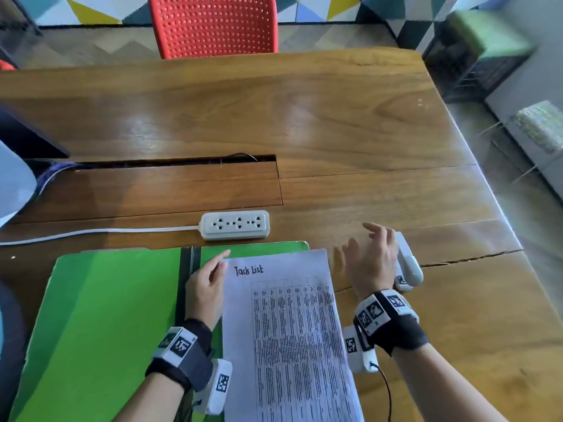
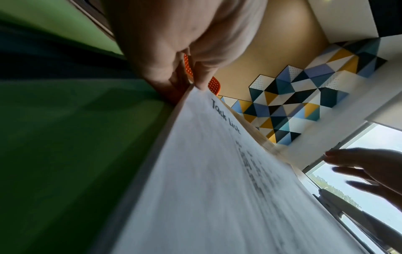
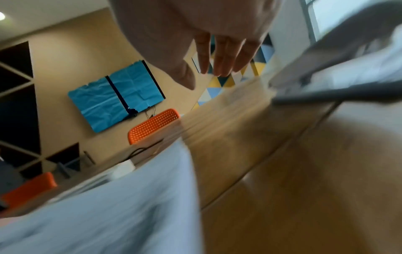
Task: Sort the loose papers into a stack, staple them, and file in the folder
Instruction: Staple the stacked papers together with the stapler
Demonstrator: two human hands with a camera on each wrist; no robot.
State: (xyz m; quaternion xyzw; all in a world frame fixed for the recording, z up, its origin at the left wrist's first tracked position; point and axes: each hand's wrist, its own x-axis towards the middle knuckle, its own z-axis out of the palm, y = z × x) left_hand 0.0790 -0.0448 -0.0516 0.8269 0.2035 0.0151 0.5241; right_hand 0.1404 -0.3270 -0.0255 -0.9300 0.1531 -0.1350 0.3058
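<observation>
A stack of white papers (image 1: 292, 330), its top sheet headed "Task List", lies on the right half of an open green folder (image 1: 106, 315). My left hand (image 1: 221, 263) pinches the stack's top left corner; the left wrist view shows my thumb and fingers (image 2: 202, 80) closed on the edge of the papers (image 2: 217, 171). My right hand (image 1: 368, 257) hovers open with spread fingers just right of the stack, holding nothing. A white stapler (image 1: 408, 263) lies on the table right beside that hand and appears blurred in the right wrist view (image 3: 348, 73).
A white power strip (image 1: 234, 224) with its cord lies just beyond the folder. Behind it, a cable slot (image 1: 170, 162) cuts across the wooden table (image 1: 335, 117). A red chair (image 1: 213, 25) stands at the far side. The table's right edge runs near the stapler.
</observation>
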